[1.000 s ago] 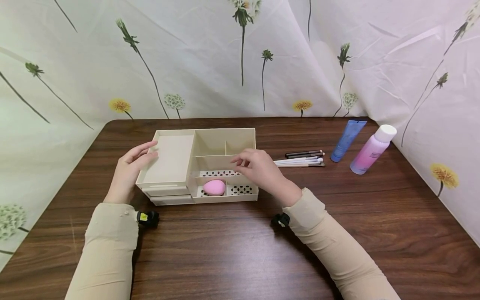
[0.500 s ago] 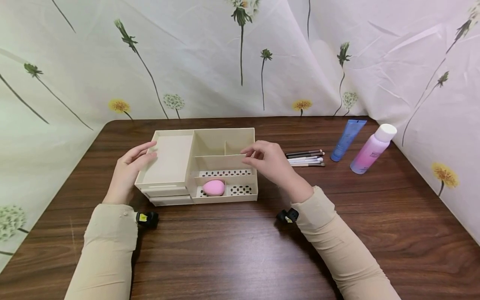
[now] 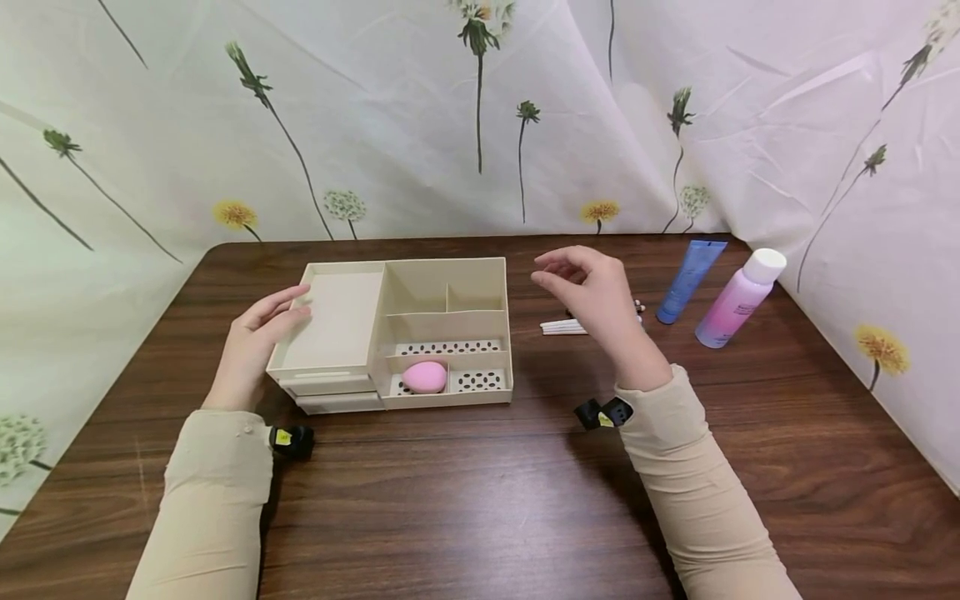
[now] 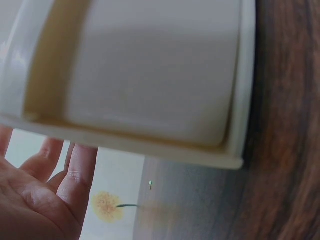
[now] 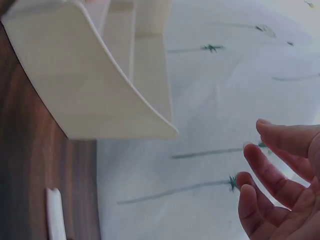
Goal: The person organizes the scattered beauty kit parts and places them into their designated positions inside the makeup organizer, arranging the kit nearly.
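A cream desk organizer [image 3: 448, 400] with compartments and small drawers stands at the middle left of the table. A pink makeup sponge [image 3: 425, 377] lies in its front compartment. My left hand [image 3: 253, 343] rests against the organizer's left side, fingers straight along the rim of the flat top tray [image 4: 160, 75]. To the right of the organizer, my right hand [image 3: 592, 292] hovers with loosely bent fingers and nothing between them. Beneath it lie several makeup brushes [image 3: 564, 327], partly hidden by the hand. The right wrist view shows the organizer's side wall [image 5: 85, 85] apart from the fingers.
A blue squeeze tube [image 3: 690, 283] and a pink spray bottle [image 3: 738, 302] with a white cap stand at the right. Behind the dark wooden table [image 3: 450, 500] hangs a floral cloth [image 3: 420, 117].
My right hand has moved right, from above the organizer's compartments to over the brushes. The left hand has kept its place at the organizer's side.
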